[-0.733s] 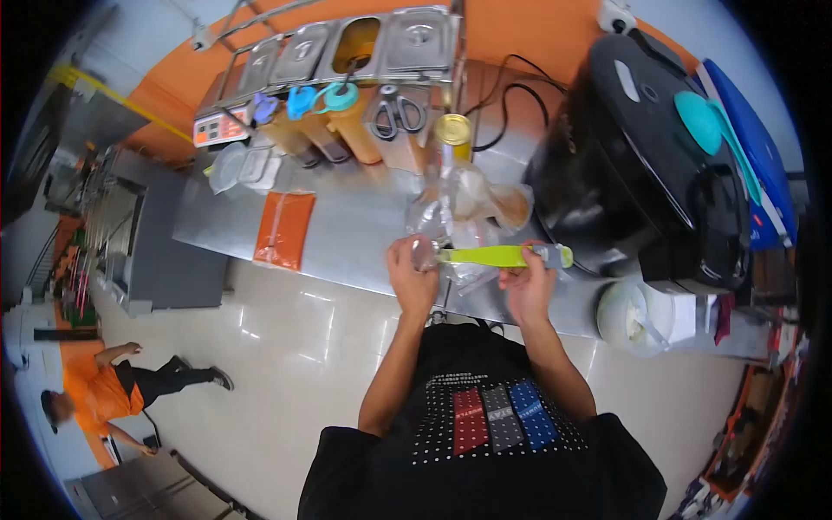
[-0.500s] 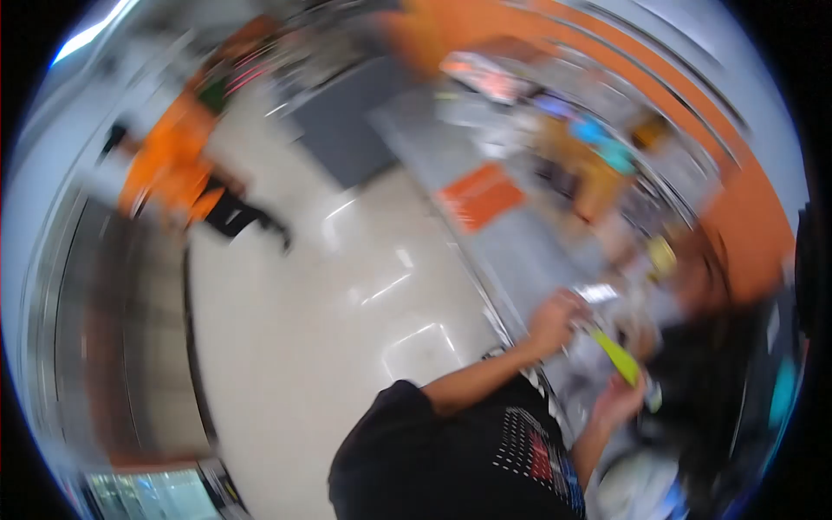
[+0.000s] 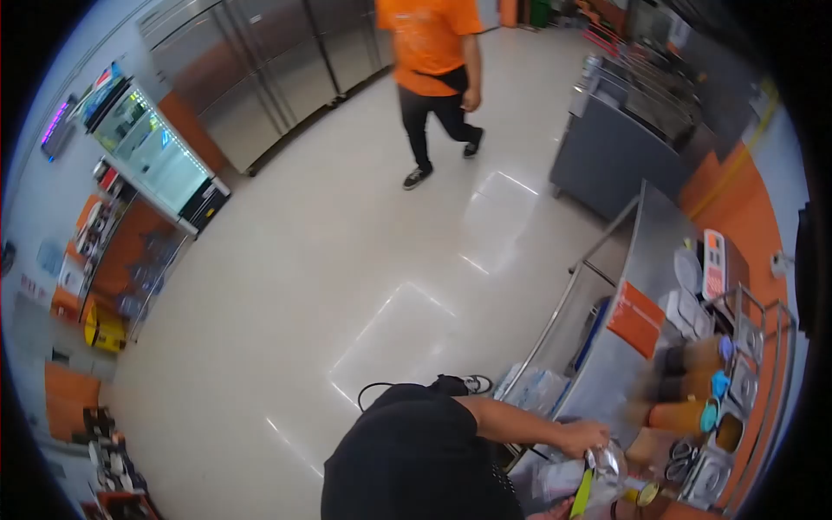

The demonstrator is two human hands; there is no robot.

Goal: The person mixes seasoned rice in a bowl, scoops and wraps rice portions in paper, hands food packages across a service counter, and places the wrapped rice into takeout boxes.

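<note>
Green tool: one, extending from right hand, which is clamping its end, towards left hand; sitting near can. Left hand: gripping clear plastic, likewise near can.

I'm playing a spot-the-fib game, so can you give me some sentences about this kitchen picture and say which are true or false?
1. The left hand is at a shiny see-through thing. True.
2. The left hand holds the green tool. False: it is at the right hand, by the picture's bottom edge.
3. The orange packet lies on the metal counter. True.
4. The other person wears a green shirt. False: the shirt is orange.
5. The glass-door fridge is lit up inside. True.
6. The bottle caps are all red. False: they are purple, blue and teal.
</note>
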